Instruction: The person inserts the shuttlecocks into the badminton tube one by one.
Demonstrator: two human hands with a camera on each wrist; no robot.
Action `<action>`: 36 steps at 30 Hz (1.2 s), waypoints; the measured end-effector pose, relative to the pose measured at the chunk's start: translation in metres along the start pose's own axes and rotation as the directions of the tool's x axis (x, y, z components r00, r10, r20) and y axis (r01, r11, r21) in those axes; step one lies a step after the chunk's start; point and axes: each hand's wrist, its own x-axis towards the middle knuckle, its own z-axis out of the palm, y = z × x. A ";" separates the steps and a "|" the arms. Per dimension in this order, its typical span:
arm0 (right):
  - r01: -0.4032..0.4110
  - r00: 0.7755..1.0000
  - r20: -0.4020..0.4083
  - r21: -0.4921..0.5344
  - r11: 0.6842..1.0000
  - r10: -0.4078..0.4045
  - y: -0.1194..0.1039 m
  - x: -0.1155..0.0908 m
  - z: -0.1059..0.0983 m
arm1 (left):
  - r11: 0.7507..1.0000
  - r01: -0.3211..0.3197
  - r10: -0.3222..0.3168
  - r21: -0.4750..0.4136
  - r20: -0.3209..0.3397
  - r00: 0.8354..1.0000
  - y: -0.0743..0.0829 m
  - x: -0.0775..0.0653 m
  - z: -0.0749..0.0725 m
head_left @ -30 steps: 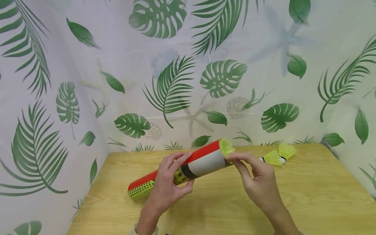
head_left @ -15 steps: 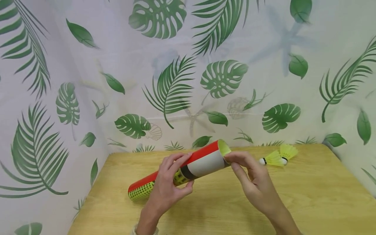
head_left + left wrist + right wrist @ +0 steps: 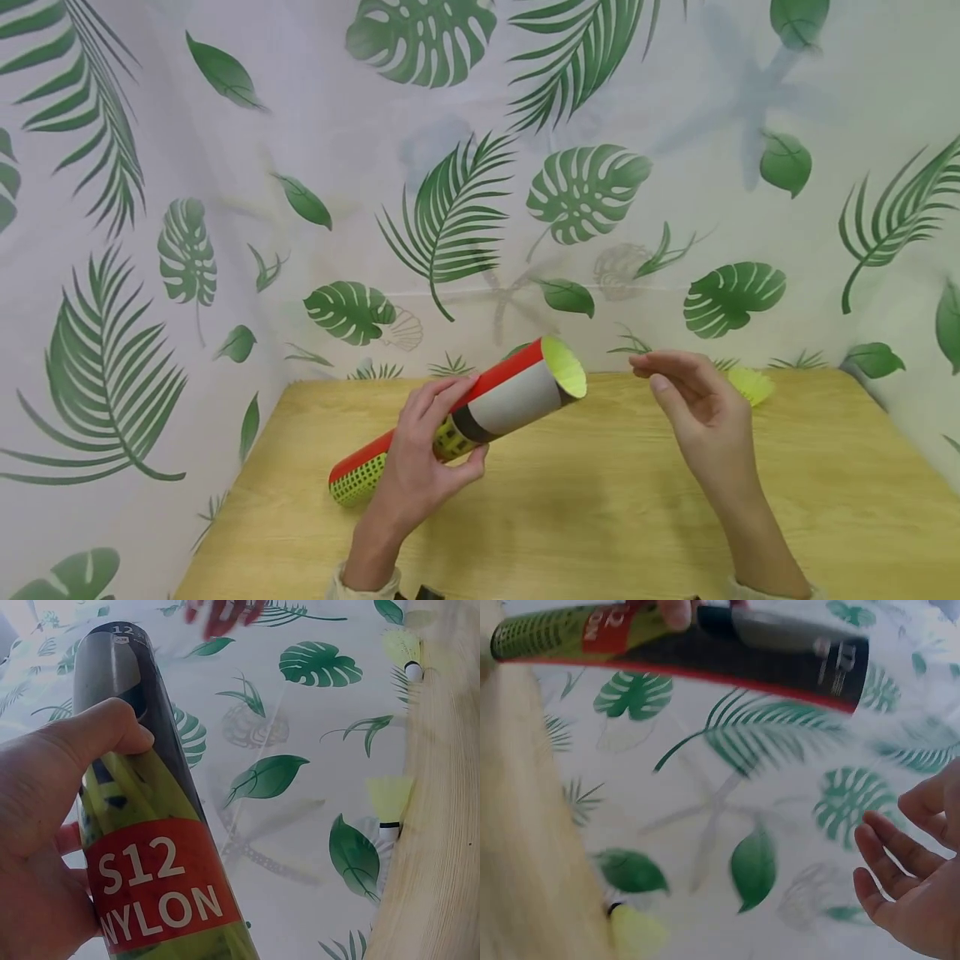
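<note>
My left hand (image 3: pixel 420 450) grips a shuttlecock tube (image 3: pixel 517 400) round its middle, thumb below in the head view. The tube is red, grey, black and yellow-green, with "S12 NYLON" lettering in the left wrist view. It slants, its uncapped mouth raised toward the right and its lower end close to the tabletop. Yellow-green shows inside the mouth. To the right of that mouth, apart from it, my right hand (image 3: pixel 705 408) is in the air with loosely bent fingers and nothing in them. Behind it a yellow shuttlecock (image 3: pixel 752 385) shows in part.
Two yellow shuttlecocks with white bases, one upper (image 3: pixel 403 649) and one lower (image 3: pixel 390 799), lie on the wooden table (image 3: pixel 442 825) in the left wrist view. A leaf-printed cloth (image 3: pixel 465 333) stands as a wall behind and at the sides of the table.
A yellow shuttlecock skirt at the tube's mouth has sunk inside. My right hand has left the rim and moved right. The tube's mouth has shifted slightly left and up.
</note>
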 end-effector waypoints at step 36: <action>-0.472 0.859 0.028 -0.346 0.811 0.511 0.171 0.018 0.041 | 0.998 0.050 -0.050 -0.026 0.012 0.999 -0.003 -0.001 -0.005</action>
